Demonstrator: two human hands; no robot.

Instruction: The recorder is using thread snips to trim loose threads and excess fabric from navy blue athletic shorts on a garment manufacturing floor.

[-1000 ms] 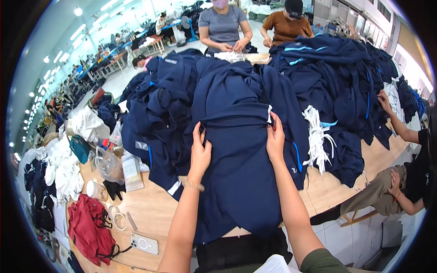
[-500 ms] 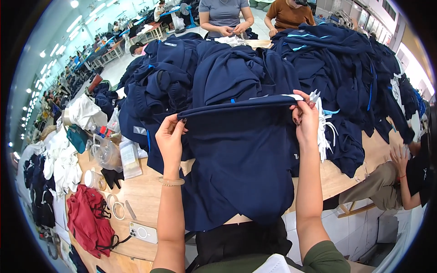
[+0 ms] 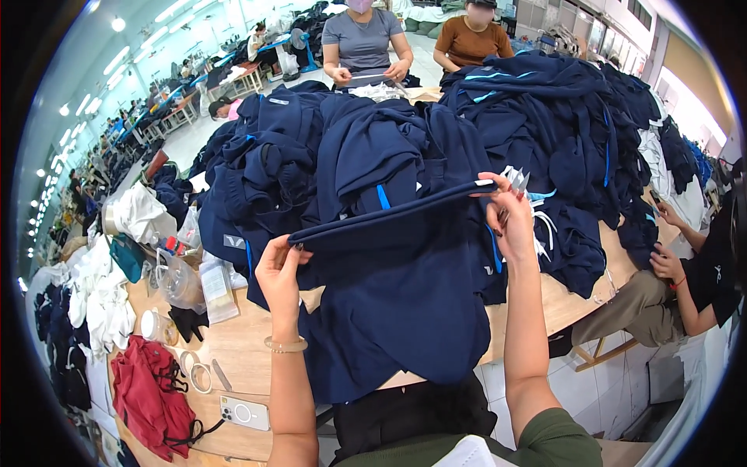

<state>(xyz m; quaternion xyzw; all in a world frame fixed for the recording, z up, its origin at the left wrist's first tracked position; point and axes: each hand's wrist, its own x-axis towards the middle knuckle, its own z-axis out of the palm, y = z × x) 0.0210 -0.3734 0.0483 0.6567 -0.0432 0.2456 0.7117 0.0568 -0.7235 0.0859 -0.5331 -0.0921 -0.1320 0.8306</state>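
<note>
A navy garment [image 3: 397, 311] is stretched between my two hands and hangs down over the table's near edge. My left hand [image 3: 280, 268] pinches the left end of its folded upper edge. At the higher right end, my right hand [image 3: 510, 218] grips the same edge with fingers and thumb. A small white piece [image 3: 486, 184] shows at that corner. Pointed metal blades, like those of thread snips [image 3: 521, 180], stick out from my right hand. Their handles are hidden in the palm.
Heaped navy garments [image 3: 373, 148] cover the far table. White cords [image 3: 543, 233] hang right of my right hand. Left lie a phone [image 3: 244, 413], tape rolls [image 3: 200, 377], a red bag [image 3: 148, 397] and a plastic bag [image 3: 180, 280]. Co-workers sit across and at right [image 3: 685, 272].
The garment's upper edge now slants more, its left end lower. Both hands appear lower and farther left as the view shifts. The co-worker at right now has both hands at navy cloth.
</note>
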